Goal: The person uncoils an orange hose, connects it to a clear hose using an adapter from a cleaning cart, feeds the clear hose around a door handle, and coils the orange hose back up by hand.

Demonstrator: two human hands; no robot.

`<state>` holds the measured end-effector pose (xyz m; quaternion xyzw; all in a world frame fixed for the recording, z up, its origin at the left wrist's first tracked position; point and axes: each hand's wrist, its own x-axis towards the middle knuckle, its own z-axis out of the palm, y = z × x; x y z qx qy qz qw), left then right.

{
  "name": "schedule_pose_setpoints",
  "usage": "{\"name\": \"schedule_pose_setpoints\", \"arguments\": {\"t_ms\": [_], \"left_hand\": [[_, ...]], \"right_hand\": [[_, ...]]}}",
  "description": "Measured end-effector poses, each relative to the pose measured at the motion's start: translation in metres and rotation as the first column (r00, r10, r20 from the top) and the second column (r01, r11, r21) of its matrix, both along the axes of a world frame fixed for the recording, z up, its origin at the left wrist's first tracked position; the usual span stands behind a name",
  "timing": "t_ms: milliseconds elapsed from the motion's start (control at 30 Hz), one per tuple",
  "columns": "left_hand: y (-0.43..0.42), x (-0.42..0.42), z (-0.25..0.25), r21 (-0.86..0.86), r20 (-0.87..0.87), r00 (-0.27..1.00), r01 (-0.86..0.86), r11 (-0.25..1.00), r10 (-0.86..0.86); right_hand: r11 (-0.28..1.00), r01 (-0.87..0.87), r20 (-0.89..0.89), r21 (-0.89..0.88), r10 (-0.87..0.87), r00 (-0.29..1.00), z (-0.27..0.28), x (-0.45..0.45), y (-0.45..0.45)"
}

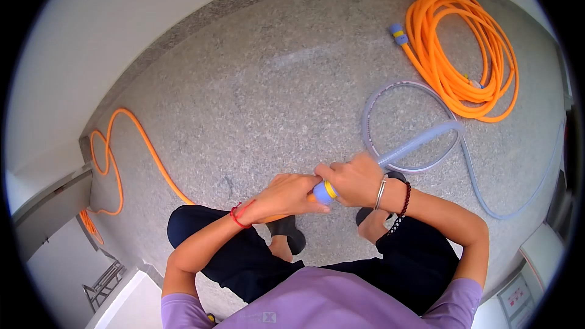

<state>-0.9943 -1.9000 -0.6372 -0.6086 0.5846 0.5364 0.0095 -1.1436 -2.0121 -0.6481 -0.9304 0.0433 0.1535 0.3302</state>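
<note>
A blue hose connector with a yellow ring (326,191) is between my two hands, low in the middle of the view. My left hand (291,197) is wrapped round the orange hose (146,140) at the connector's left side. On the other side, my right hand (353,181) grips the clear bluish hose (417,141) close to the connector, with its fingers closed. From there the clear hose runs up to the right and loops on the floor. My fingers hide where the hoses meet the connector.
A coil of orange hose (432,67) with a blue-and-yellow connector (398,34) lies on the grey floor (262,97) at the upper right. More orange hose is at the far left, near a metal rack (103,285). A wall curves along the top.
</note>
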Motion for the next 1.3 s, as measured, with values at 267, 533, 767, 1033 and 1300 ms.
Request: {"name": "schedule_pose_setpoints", "arguments": {"t_ms": [267,533,767,1033,1300], "left_hand": [[0.018,0.009,-0.016,0.721,-0.689,0.209,0.290,0.629,0.693],[0.017,-0.009,-0.015,0.636,-0.712,0.066,0.482,0.603,0.699],[0.006,-0.010,-0.008,0.725,-0.679,0.189,0.323,0.608,0.710],[0.005,-0.015,-0.037,-0.135,0.135,0.972,-0.173,0.976,0.191],[-0.010,0.021,-0.027,0.408,-0.456,0.863,-0.015,0.913,0.218]], "right_hand": [[0.969,0.000,0.631,-0.249,0.162,0.758,0.026,0.003,-0.010],[0.981,-0.067,0.774,-0.183,0.186,0.606,0.033,-0.008,-0.003],[0.949,0.000,0.567,-0.315,0.188,0.802,0.035,-0.010,-0.005],[0.996,-0.022,-0.327,0.092,0.051,0.944,-0.014,0.036,-0.009],[0.968,-0.130,0.158,-0.214,0.165,0.973,-0.005,0.015,0.006]]}}
